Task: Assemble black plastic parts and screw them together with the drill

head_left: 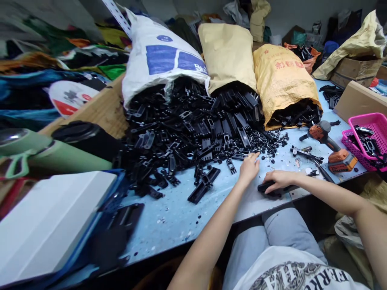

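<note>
My left hand (249,166) reaches to the near edge of a scatter of small black screws and knobs (267,141). Its fingers are stretched out and slightly apart, and nothing shows between them. On the table's front edge, my right hand (277,179) grips a black plastic part (266,187), whose far side the fingers cover. A heap of black plastic pieces (181,129) lies beyond my hands. Left of my left arm rests a pair of crossed black pieces (204,185). An orange cordless drill (329,147) stands to the right of my right hand.
White (163,52), tan (228,56) and yellow (281,76) sacks spill black parts onto the blue table (169,225). A pink basket (370,121) holds parts at right. A white box (57,221) and green tumbler (69,153) stand at left.
</note>
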A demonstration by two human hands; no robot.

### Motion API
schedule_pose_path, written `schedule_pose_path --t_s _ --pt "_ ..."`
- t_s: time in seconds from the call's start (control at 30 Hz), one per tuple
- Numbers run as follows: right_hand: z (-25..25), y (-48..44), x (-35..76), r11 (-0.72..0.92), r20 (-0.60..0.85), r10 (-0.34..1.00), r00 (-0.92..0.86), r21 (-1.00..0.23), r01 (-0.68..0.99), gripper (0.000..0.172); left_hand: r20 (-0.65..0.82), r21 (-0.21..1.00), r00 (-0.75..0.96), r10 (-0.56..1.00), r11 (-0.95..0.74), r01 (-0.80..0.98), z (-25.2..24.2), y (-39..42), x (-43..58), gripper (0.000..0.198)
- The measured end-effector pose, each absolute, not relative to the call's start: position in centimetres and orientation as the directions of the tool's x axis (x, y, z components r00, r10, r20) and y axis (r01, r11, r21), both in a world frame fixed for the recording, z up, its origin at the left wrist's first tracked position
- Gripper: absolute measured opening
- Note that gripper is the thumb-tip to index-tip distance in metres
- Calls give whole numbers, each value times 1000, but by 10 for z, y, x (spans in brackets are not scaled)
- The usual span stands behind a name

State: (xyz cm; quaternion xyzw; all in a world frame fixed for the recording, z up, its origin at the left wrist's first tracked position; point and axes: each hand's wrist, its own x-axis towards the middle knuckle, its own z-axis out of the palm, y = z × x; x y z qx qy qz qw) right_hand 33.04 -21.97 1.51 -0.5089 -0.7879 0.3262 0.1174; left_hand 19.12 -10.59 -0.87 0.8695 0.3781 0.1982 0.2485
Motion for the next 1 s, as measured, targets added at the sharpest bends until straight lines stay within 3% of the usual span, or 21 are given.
schedule_pose_path --t_s 0.13,0.23,0.33,0.43,0.6,0.8,1.0 --pt "2 -216 331 321 -67 907 -416 -529 785 33 121 533 719 685 -656 535 -15 -86 221 22" --pt "0 -210 343 87 -24 994 -109 -449 889 28 111 524 702 704 -641 560 -20 -87 222 17" --pt "-4 -201 355 -159 -8 986 169 -381 911 26 126 534 651 748 -604 591 -17 -96 199 24" --pt "-13 -196 362 -224 -37 972 230 -417 881 34 131 554 639 758 -590 587 -8 -115 162 25" --pt "-26 -202 364 -304 -122 950 288 -582 754 41 150 590 744 651 -663 461 2 -156 112 25" --pt "-37 -206 350 -309 12 921 390 -588 748 44 83 390 798 597 -756 525 13 -174 114 27" --pt "-39 -205 350 -275 6 940 340 -573 772 33 -71 172 848 526 -831 530 39 -178 129 30"
